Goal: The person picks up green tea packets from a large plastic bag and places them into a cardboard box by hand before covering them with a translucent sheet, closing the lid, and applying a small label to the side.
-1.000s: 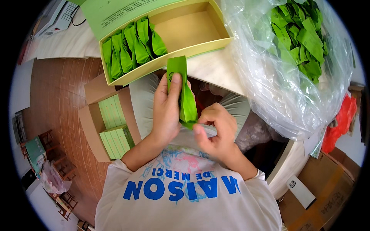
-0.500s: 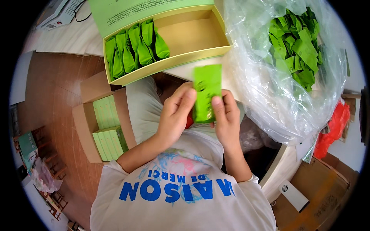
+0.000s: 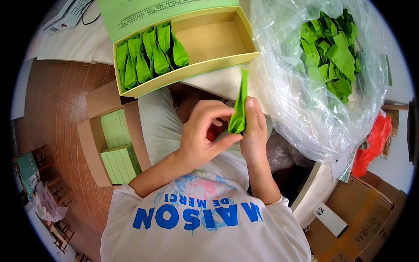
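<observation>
Tabletop (image 3: 218, 82) pale, marbled | floor (image 3: 65, 113) brown, planked | right hand (image 3: 255, 137) gripping green packet (image 3: 238, 114) | left hand (image 3: 200, 133) half-open beside it

A red bag (image 3: 373, 146) shows near a large taped carton (image 3: 371, 214), with a white box (image 3: 330, 219) lying on it. Across the brown floor (image 3: 56, 100) stand wooden chairs (image 3: 40, 153) (a pale plastic bag (image 3: 48, 201) beside them).
</observation>
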Demonstrator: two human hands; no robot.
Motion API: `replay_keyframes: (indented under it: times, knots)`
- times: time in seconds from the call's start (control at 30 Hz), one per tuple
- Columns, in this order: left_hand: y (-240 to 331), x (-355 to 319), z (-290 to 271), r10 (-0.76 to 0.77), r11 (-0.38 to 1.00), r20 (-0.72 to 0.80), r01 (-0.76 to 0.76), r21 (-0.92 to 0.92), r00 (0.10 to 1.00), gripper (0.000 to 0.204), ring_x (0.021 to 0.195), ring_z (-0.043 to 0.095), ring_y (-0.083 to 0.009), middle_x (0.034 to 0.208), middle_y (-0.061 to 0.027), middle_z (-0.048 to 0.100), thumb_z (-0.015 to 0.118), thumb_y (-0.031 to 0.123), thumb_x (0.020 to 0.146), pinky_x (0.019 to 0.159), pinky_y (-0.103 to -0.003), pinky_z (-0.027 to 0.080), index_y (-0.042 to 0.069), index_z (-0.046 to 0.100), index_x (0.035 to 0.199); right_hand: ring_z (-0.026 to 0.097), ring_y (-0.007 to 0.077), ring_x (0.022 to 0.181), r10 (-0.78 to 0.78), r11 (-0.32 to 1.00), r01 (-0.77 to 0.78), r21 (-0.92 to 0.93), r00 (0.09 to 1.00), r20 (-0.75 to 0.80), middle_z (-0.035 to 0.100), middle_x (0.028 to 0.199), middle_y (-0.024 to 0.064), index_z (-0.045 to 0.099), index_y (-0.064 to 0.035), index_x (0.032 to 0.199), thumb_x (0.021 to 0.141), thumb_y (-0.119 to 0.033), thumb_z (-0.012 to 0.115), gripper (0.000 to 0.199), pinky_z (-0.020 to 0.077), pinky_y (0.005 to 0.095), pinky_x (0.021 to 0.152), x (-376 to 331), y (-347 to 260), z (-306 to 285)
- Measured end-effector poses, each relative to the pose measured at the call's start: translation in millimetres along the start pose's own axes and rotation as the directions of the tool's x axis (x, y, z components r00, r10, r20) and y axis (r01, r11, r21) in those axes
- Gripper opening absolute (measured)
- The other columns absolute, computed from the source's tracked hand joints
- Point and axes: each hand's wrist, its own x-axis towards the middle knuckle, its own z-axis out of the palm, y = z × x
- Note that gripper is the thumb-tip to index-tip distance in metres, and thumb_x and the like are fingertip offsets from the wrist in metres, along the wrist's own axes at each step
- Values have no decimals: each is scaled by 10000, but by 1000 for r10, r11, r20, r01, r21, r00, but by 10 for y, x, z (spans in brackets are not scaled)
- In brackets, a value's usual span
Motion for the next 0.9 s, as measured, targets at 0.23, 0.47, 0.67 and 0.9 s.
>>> replay_keyframes:
  times: [0.23, 0.47, 0.67, 0.9]
  knots:
    - [-43, 86, -89, -383, 663, 213, 428, -614, 899, 487, 1112, 501, -164, 1178, -120, 548, 393, 370, 998, 971, -295, 384, -4, 354, 1308, 522, 113, 567, 224, 970, -245, 8, 900, 373, 564, 696, 46, 545, -6, 1036, 991, -295, 407, 323, 406, 223, 514, 6, -16, 23]
    - [-201, 102, -34, -512, 391, 120, 355, -849, 850, 428, 747, 534, -114, 722, -23, 509, 323, 390, 1016, 697, -252, 447, 60, 500, 808, 549, 106, 781, 63, 997, -46, -59, 943, 326, 609, 879, 35, 544, 9, 1047, 982, -215, 461, 247, 448, 252, 724, -66, 136, 192]
    - [49, 337, -142, -594, 554, -292, 118, -824, 750, 452, 459, 432, -100, 592, 4, 392, 334, 430, 1002, 432, -224, 358, 107, 364, 688, 570, 197, 648, -439, 736, 566, -372, 817, 374, 589, 817, 110, 568, 1, 942, 802, -59, 645, 170, 469, 267, 570, -149, -132, 88]
    - [70, 361, -213, -391, 756, -541, -75, -650, 745, 370, 415, 356, -88, 578, 9, 364, 351, 395, 1004, 369, -215, 308, 112, 348, 765, 559, 261, 604, -494, 590, 653, -475, 757, 427, 568, 761, 102, 566, -4, 836, 685, -48, 679, 194, 468, 330, 503, -196, -100, 218]
